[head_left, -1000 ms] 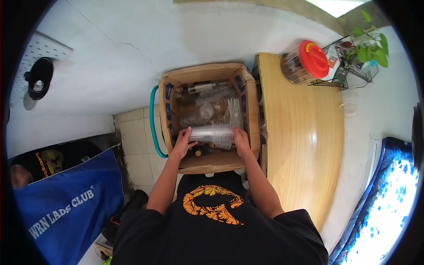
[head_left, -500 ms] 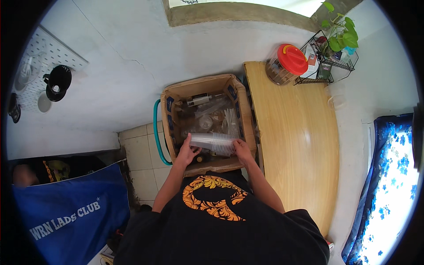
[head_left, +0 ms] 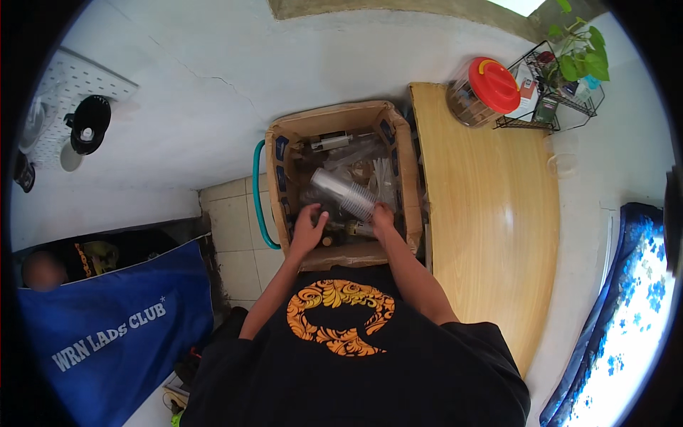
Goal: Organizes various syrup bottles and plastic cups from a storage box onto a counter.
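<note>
A stack of clear plastic cups (head_left: 344, 193) slants over the cardboard box (head_left: 334, 257), its rim end toward me on the right. My right hand (head_left: 383, 217) grips the stack at that rim end. Just left of the cups, my left hand (head_left: 308, 226) is off them, its thumb and fingers apart. Inside the box lie clear plastic wrappings, a bundle of thin white sticks (head_left: 383, 178) that look like straws, and a pale grey-and-white item (head_left: 331, 142) near the far wall. A small round tan cap (head_left: 327, 241) shows near the front wall.
A wooden tabletop (head_left: 491, 235) runs along the box's right side. On it stand a red-lidded jar (head_left: 491, 89) and a black wire rack (head_left: 544, 107). A teal curved handle (head_left: 257, 196) is left of the box. Blue cloth (head_left: 121, 334) hangs at lower left.
My left hand has let go of the cup stack and dropped slightly. The stack has turned from nearly level to slanting, its left end swung away from me, still in my right hand.
</note>
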Motion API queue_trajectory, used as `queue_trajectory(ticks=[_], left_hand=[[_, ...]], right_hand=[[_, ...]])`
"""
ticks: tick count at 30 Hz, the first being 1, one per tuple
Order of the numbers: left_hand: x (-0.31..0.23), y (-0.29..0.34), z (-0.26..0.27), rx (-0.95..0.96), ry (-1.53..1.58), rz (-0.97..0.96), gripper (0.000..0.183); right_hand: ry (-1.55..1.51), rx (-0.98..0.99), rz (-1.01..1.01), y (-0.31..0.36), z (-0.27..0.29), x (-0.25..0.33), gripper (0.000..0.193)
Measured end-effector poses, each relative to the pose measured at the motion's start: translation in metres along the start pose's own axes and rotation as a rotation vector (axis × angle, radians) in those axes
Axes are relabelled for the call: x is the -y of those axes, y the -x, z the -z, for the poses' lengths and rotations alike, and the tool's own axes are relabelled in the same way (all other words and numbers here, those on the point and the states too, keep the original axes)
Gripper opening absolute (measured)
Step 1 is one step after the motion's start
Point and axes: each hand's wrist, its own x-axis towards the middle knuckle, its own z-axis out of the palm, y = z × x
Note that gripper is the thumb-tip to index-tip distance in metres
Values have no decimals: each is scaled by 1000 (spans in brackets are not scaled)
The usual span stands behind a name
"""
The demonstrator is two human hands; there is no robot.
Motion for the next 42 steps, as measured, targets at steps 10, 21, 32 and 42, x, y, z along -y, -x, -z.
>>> queue_trajectory(ticks=[10, 21, 32, 42], left_hand=[[-5, -8, 52, -103, -447, -336, 26], [23, 0, 51, -159, -507, -306, 23], [29, -6, 46, -211, -528, -309, 13], [31, -9, 44, -195, -534, -235, 15]], right_hand=[[405, -60, 227, -110, -62, -9, 29], [691, -97, 292, -146, -48, -23, 23], [1652, 538, 505, -128, 33, -119, 34], [2023, 190, 741, -150, 32, -216, 25]])
